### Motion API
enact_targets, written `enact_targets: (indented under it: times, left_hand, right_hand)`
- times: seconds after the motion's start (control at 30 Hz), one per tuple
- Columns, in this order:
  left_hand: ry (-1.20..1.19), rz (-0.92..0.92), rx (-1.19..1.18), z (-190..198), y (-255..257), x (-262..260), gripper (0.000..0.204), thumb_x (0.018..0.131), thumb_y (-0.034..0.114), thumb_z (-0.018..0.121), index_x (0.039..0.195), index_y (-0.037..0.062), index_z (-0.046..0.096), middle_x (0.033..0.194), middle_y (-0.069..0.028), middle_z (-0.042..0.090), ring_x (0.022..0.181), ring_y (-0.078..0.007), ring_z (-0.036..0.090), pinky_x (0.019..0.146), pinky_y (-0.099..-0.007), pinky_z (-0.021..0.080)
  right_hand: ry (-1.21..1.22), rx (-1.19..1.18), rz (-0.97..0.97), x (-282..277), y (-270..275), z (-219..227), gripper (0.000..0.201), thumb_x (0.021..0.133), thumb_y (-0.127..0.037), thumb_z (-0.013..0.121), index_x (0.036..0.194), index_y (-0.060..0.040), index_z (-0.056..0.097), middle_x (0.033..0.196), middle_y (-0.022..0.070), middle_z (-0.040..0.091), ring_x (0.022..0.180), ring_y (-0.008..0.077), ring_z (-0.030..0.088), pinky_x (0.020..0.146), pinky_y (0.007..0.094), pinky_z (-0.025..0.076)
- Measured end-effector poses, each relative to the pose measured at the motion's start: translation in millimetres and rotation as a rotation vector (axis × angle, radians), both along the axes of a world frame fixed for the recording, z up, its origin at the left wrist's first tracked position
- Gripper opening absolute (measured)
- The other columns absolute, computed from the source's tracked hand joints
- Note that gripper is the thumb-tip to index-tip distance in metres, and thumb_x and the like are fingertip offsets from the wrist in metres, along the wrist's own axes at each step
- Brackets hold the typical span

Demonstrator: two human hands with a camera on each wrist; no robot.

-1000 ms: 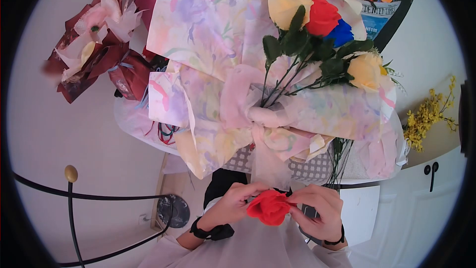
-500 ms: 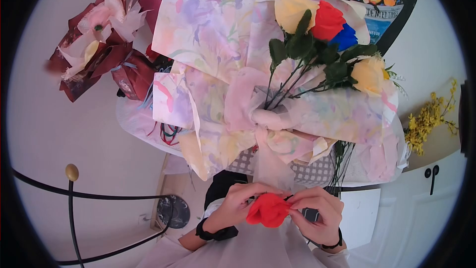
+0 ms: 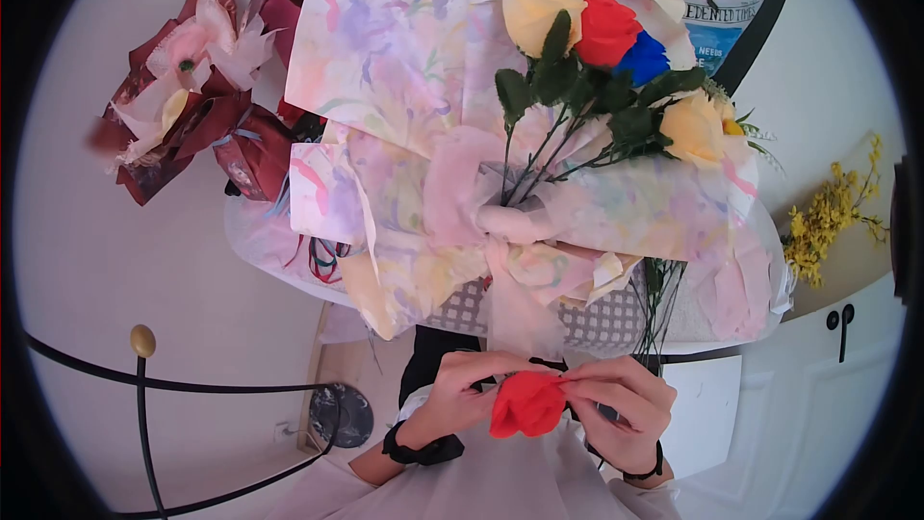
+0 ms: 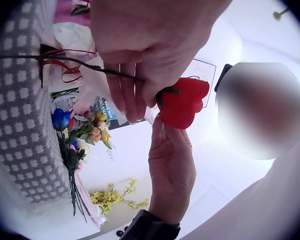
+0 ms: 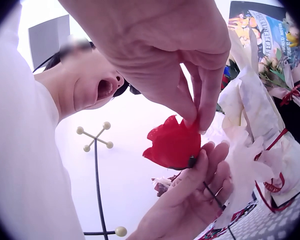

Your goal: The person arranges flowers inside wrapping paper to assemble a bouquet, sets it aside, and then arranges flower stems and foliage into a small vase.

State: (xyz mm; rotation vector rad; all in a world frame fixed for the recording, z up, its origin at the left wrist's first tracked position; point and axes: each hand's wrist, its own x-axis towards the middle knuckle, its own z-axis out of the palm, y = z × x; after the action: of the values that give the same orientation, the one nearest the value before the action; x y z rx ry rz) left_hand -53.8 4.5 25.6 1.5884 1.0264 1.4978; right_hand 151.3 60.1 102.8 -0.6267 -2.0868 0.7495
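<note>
A red artificial rose (image 3: 527, 404) is held in front of the body, near the table's front edge. My left hand (image 3: 466, 393) grips it just under the bloom, where the dark stem (image 4: 97, 68) runs out past the fingers in the left wrist view. With thumb and fingertips, my right hand (image 3: 626, 406) pinches a petal at the bloom's edge. In the right wrist view, that pinch shows at the top of the red petals (image 5: 175, 145), and the left hand (image 5: 190, 200) lies below them.
Beyond the hands, floral wrapping paper (image 3: 385, 48) with a sheer ribbon bow spreads over the table. Artificial roses (image 3: 606, 29) in cream, red and blue lie on it. A burgundy-wrapped bouquet (image 3: 255, 149) stands at left, yellow sprigs (image 3: 833, 217) at right.
The rose and both hands sit slightly further right in the head view, while the tabletop things have shifted left. The bloom has turned a little; both hands keep their hold.
</note>
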Motion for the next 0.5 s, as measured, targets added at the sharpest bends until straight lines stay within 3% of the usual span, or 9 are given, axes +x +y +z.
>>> enact_targets:
  times: [0.23, 0.5]
  left_hand:
    - [0.078, -0.033, -0.134, 18.4, -10.0, -0.2, 0.033, 0.082, -0.011, 0.066, 0.113, -0.0029, 0.072, 0.108, -0.0167, 0.074, 0.092, -0.0268, 0.073, 0.082, -0.0313, 0.057]
    - [0.042, -0.025, -0.052, 8.0, -7.4, -5.2, 0.035, 0.079, -0.014, 0.063, 0.11, -0.0041, 0.073, 0.101, -0.0182, 0.075, 0.088, -0.0292, 0.073, 0.076, -0.0316, 0.058]
  right_hand:
    - [-0.008, 0.118, -0.037, 5.3, 6.1, 4.0, 0.024, 0.071, 0.011, 0.075, 0.094, 0.0034, 0.076, 0.1, 0.0147, 0.07, 0.075, 0.0223, 0.072, 0.066, 0.0276, 0.058]
    - [-0.099, -0.012, 0.131, 4.4, 4.1, 2.4, 0.023, 0.073, 0.006, 0.074, 0.096, 0.0031, 0.072, 0.101, 0.0157, 0.069, 0.077, 0.0252, 0.071, 0.064, 0.03, 0.058]
